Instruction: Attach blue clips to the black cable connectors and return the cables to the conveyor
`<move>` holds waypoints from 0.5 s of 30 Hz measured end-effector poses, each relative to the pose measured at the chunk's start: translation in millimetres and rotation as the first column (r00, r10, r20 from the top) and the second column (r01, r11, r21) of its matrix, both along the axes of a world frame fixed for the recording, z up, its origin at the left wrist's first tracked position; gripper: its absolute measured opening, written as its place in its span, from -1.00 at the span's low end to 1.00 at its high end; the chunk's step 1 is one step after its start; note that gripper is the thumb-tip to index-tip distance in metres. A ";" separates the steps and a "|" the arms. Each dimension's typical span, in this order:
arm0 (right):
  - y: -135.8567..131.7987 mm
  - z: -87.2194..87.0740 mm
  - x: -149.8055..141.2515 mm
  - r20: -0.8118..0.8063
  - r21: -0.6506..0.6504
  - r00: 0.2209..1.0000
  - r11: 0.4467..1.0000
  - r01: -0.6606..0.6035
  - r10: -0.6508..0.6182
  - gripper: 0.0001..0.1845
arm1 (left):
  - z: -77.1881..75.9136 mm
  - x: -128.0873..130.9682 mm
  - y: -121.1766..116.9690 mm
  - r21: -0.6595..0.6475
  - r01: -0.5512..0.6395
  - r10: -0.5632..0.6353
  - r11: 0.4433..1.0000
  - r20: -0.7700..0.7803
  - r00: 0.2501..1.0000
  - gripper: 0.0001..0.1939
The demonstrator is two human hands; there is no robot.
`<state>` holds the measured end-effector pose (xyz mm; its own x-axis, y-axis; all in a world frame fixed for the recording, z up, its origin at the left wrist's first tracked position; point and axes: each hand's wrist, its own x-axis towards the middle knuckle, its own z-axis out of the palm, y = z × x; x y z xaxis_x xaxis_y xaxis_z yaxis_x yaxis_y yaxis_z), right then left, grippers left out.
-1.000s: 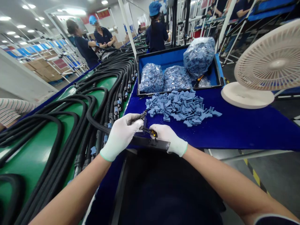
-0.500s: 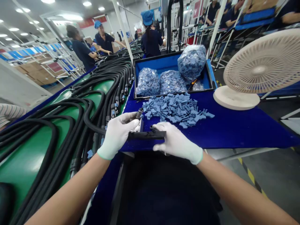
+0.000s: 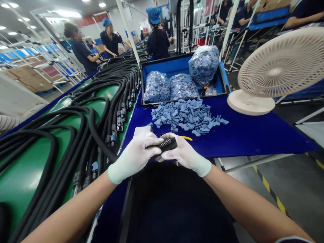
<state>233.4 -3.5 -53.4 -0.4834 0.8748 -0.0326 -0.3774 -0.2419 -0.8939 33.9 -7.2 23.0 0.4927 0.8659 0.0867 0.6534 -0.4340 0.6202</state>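
Clasping a short black part [image 3: 167, 144] wound with a metal spring between the left hand [image 3: 134, 157] and the right hand [image 3: 184, 156], both white-gloved and closed, with fingers curling around it just above the bench edge. Lying partly under the left hand, a pale rectangular block [image 3: 140, 131] on the blue-covered bench [image 3: 253, 141]. Showing just past the right hand, a yellow strip [image 3: 187, 138]. Spreading farther along the bench, a loose pile of blue rubber pieces [image 3: 188, 116]. Sitting behind the pile, a black-rimmed blue tray [image 3: 174, 64] carrying clear bags of similar pieces [image 3: 157, 87]. Standing to the right, a white desk fan [image 3: 274, 67]. Running along the left, black corrugated hoses [image 3: 101, 135] across a green surface [image 3: 32, 168]. Working in the background, blue-capped co-workers [image 3: 158, 42].
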 end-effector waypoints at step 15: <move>-3.8 -6.6 6.0 0.005 0.079 0.999 0.996 0.052 -0.052 -0.52 | -24.1 5.2 9.2 -0.025 -0.184 0.185 0.983 0.056 0.981 -0.24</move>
